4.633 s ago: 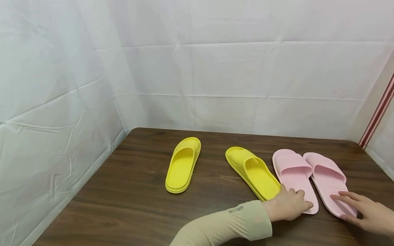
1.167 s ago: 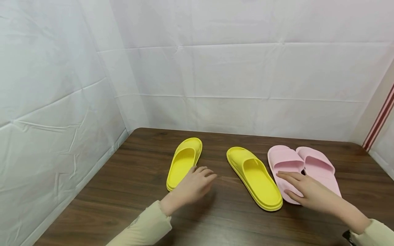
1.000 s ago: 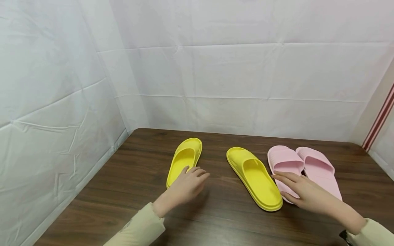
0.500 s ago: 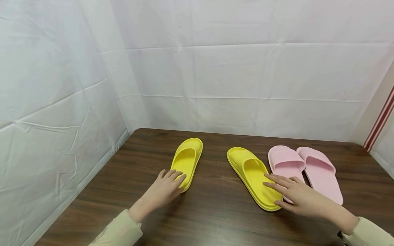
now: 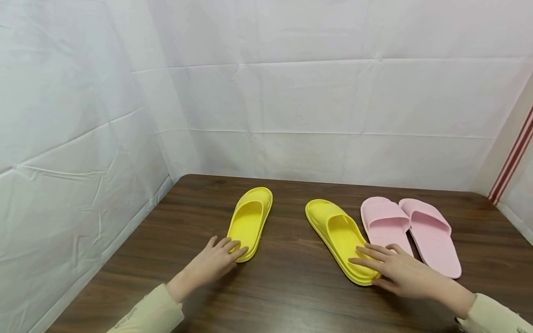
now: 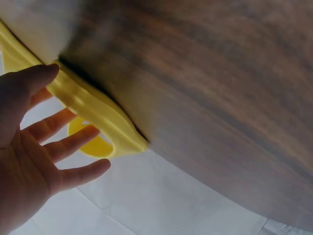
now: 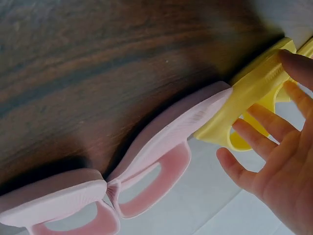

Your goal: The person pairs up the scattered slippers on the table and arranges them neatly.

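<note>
The left yellow slipper (image 5: 247, 219) lies toe away on the table, and my left hand (image 5: 210, 266) is over its heel with fingers loosely spread. In the left wrist view, the thumb lies at the heel edge of this slipper (image 6: 98, 110); firm contact cannot be told. My right hand (image 5: 401, 275) reaches over the heel of the right yellow slipper (image 5: 341, 231), which slants toe-left. Its fingers are spread and extended in the right wrist view, the thumb at the slipper's (image 7: 254, 93) heel end. Neither hand is curled round a slipper.
Two pink slippers, the left one (image 5: 389, 231) and the right one (image 5: 435, 245), lie side by side right of the yellow ones, the left partly hidden by my right hand. White sheeting (image 5: 308, 97) closes off the back and left of the brown table (image 5: 283, 286).
My left hand has moved from the left pink slipper to the left yellow one. The right hand went left from the right pink slipper to the right yellow one. The pink slippers shifted slightly left and back.
</note>
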`<state>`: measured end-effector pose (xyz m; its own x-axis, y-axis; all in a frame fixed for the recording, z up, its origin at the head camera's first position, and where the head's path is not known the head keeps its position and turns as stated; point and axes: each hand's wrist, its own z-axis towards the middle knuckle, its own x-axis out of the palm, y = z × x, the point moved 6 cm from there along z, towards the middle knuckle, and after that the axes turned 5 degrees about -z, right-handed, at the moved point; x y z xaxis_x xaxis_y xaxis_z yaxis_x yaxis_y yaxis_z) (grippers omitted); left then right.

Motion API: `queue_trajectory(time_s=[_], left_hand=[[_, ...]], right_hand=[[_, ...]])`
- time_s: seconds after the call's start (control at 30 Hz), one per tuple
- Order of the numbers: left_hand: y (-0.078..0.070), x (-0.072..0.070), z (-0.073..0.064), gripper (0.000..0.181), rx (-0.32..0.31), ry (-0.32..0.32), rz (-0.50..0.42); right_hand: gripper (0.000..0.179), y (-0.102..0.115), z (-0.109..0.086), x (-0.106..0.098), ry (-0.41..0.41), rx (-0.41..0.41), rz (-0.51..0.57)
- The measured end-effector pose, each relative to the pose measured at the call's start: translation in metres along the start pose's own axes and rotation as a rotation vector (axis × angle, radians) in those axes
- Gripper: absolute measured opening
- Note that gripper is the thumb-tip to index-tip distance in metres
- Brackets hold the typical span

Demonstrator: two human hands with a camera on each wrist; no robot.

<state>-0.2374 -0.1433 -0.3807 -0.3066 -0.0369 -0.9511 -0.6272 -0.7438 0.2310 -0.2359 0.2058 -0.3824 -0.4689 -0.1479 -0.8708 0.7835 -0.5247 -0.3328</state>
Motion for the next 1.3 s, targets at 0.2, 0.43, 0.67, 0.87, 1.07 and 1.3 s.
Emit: queue_trajectory(time_s=[0.2, 0.43, 0.67, 0.87, 1.07, 1.3], left_hand=[[-0.001, 0.004, 0.0, 0.05, -0.002, 0.038, 0.042], [-0.004, 0.006, 0.006, 0.054, 0.014, 0.057, 0.004], [-0.008, 0.006, 0.009, 0.055, 0.033, 0.064, -0.01], [-0.012, 0.004, 0.014, 0.05, 0.063, 0.034, 0.015], [-0.016, 0.004, 0.019, 0.05, 0.085, 0.035, 0.022], [-0.024, 0.004, 0.025, 0.049, 0.105, 0.052, 0.009]], right_hand=[[0.068, 0.0, 0.0, 0.0, 0.023, -0.042, -0.041], [0.073, -0.001, -0.003, 0.001, 0.037, -0.05, -0.075], [0.072, 0.001, -0.002, 0.0, 0.021, -0.059, -0.109], [0.073, 0.003, 0.001, 0.001, 0.036, -0.044, -0.123], [0.061, 0.005, 0.006, 0.001, 0.016, -0.023, -0.127], [0.061, 0.008, 0.013, 0.0, 0.0, 0.002, -0.138]])
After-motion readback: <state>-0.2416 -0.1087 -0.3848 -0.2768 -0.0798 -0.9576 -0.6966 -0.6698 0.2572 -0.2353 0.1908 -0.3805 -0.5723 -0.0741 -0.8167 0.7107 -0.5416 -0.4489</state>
